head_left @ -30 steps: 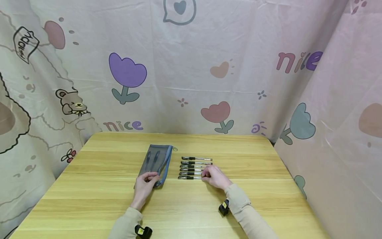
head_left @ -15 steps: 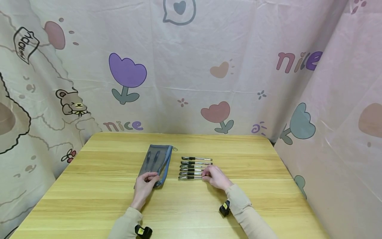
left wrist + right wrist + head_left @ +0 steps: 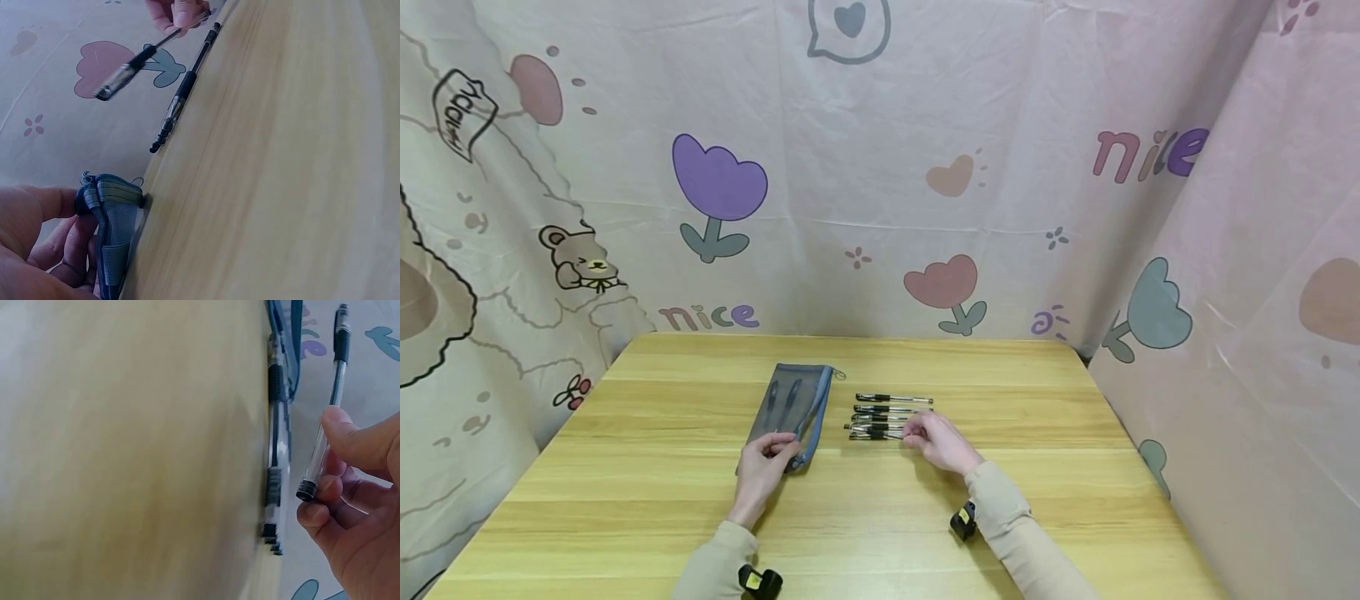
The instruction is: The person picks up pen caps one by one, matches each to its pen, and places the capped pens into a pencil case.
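Observation:
Thumb and fingers of my right hand [image 3: 942,442] pinch a clear, black-gripped gel pen [image 3: 340,369] near its tail end. In the right wrist view that pen is raised off the tabletop, apart from the others. Beneath it in the head view lies a row of several like pens [image 3: 880,408], side by side. To their left rests a blue-grey mesh zipper pouch [image 3: 790,392], with two pens showing through it. My left hand [image 3: 762,475] pinches the near edge of the pouch by its blue zipper, which stands parted in the left wrist view [image 3: 115,231].
The wooden table [image 3: 880,533] has a patterned curtain [image 3: 850,183] behind it and along both sides. A black camera [image 3: 762,582] is strapped to the left wrist and another black camera [image 3: 964,521] to the right wrist.
My right hand has lifted the nearest pen out of the row, up and slightly to the left. The left hand and the pouch have stayed in place.

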Available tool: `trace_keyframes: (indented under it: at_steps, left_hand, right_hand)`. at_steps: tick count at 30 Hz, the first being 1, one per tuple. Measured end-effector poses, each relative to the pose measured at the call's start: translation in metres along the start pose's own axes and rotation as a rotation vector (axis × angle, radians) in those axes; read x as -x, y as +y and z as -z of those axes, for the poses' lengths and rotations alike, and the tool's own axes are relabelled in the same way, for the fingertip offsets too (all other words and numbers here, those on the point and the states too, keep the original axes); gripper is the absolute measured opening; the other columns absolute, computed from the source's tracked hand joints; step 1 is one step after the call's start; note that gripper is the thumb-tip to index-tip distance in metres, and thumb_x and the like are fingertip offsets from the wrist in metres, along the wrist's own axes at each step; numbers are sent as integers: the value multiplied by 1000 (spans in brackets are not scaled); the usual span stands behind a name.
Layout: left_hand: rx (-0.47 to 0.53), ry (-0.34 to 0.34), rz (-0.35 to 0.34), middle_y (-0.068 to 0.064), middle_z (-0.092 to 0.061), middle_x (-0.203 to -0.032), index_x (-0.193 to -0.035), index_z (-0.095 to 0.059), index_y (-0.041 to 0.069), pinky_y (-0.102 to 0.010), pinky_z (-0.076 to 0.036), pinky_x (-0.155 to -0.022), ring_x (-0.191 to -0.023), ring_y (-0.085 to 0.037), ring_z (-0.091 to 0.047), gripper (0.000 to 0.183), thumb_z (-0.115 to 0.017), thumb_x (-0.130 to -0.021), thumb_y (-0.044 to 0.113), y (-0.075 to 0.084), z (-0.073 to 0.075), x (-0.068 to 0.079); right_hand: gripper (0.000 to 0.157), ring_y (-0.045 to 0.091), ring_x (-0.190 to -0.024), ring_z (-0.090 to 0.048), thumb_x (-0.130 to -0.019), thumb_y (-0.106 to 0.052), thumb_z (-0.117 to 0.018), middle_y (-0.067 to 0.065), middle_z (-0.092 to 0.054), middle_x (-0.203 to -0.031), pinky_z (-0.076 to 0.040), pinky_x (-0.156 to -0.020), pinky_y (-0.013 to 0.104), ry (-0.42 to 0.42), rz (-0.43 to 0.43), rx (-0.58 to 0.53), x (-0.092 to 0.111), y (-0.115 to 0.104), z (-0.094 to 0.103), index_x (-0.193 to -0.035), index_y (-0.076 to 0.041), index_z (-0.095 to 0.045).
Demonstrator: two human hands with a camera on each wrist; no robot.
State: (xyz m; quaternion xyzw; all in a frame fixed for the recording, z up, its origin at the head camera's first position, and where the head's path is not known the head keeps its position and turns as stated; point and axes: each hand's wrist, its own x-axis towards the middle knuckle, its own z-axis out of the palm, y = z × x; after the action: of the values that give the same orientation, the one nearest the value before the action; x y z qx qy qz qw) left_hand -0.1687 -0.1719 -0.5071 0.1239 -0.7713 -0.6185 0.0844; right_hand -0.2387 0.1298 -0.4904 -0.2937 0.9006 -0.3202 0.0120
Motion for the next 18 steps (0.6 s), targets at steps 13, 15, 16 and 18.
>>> trace_keyframes:
  at_steps: [13, 15, 16, 18]
  left_hand:
    - [3, -4, -1, -6, -67, -88, -114, -71, -5, -16, -48, -66, -73, -2, -56, 27, -73, -92, 10, -1, 1, 0]
    - [3, -3, -3, -6, -67, -88, -113, -71, -5, -16, -48, -66, -73, -2, -56, 27, -73, -92, 10, -1, 1, 0]
    - [2, -2, -4, -6, -67, -88, -113, -71, -6, -16, -48, -66, -73, -1, -56, 26, -73, -92, 10, -1, 1, 0]
    - [1, 0, -6, -6, -67, -88, -113, -71, -6, -16, -48, -66, -72, -1, -56, 26, -72, -92, 9, -1, 0, 0]
  right_hand:
    - [10, 21, -98, -64, -98, -6, -60, 9, -68, -105, -55, -90, 37, -26, -37, -31, -9, -17, 1, -105, -4, -66]
    - [10, 20, -96, -64, -98, -6, -59, 8, -68, -104, -55, -89, 37, -25, -41, -32, -10, -19, 1, -105, -4, -66]
    - [10, 19, -95, -63, -99, -6, -58, 8, -68, -103, -55, -88, 36, -26, -44, -39, -10, -19, 1, -106, -4, -65]
    - [11, 17, -92, -62, -99, -6, -58, 7, -67, -101, -55, -86, 33, -29, -49, -57, -12, -21, 1, -108, -3, -65]
